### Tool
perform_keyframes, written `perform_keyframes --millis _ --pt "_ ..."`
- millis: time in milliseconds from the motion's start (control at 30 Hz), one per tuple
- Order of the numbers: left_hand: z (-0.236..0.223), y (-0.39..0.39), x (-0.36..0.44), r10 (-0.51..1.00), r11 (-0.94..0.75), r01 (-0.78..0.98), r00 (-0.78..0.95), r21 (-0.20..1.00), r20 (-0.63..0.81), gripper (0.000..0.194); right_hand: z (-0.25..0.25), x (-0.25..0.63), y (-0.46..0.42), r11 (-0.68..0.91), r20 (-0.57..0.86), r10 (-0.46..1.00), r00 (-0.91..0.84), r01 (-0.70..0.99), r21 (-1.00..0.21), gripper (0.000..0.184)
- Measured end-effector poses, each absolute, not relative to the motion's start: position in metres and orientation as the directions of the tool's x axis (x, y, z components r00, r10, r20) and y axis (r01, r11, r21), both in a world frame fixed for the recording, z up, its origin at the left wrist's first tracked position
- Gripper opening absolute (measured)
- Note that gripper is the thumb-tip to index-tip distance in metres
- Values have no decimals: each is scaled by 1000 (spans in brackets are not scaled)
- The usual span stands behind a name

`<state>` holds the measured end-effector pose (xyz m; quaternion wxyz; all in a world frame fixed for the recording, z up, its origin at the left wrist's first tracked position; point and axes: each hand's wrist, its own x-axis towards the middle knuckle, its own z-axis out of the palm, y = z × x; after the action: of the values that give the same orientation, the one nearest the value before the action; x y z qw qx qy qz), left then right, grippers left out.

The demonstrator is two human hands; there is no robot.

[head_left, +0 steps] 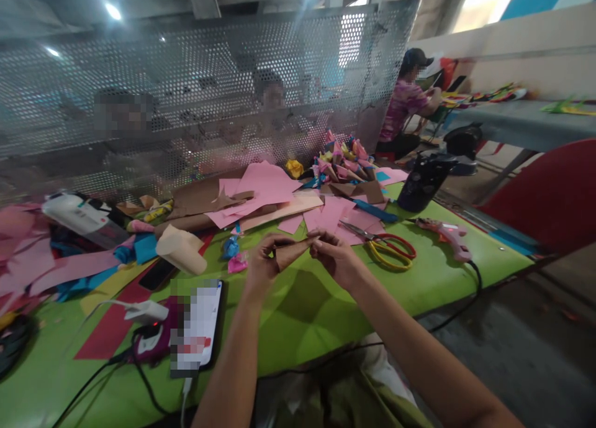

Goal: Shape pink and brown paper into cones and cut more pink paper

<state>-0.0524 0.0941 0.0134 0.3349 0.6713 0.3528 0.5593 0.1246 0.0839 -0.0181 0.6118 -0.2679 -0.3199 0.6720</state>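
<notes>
A small brown paper cone (291, 254) is held between my two hands above the green table (307, 310). My left hand (263, 260) grips its wide end, the fingers curled round the edge. At the narrow tip, my right hand (331, 254) pinches the paper between thumb and fingers. A pair of scissors (388, 249) with red and yellow handles lies right of my right hand. To the left of my left hand sit a blue crumpled paper piece (230, 247) and a pink one (238, 263).
A pink glue gun (454, 238) with a cord, a dark cup (424, 182) and paper sheets (261, 186) surround the work spot. A phone (200, 322), power strip (158, 335) and cables lie left. A perforated metal panel (195, 105) stands behind; a person (407, 102) sits beyond.
</notes>
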Motion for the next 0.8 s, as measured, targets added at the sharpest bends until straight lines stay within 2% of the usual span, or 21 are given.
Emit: perform_keyframes --millis 267,533,800 --pt "13 96 -53 893 -438 64 145 897 426 14 -15 124 82 -32 41 994 -98 -641 -767 31" --pt "20 88 -54 871 -445 99 278 890 404 16 -13 126 81 -17 64 992 -106 -628 -778 30" --pt "23 83 -53 868 -434 117 321 893 379 16 -13 127 80 -17 79 989 -123 -631 -775 30"
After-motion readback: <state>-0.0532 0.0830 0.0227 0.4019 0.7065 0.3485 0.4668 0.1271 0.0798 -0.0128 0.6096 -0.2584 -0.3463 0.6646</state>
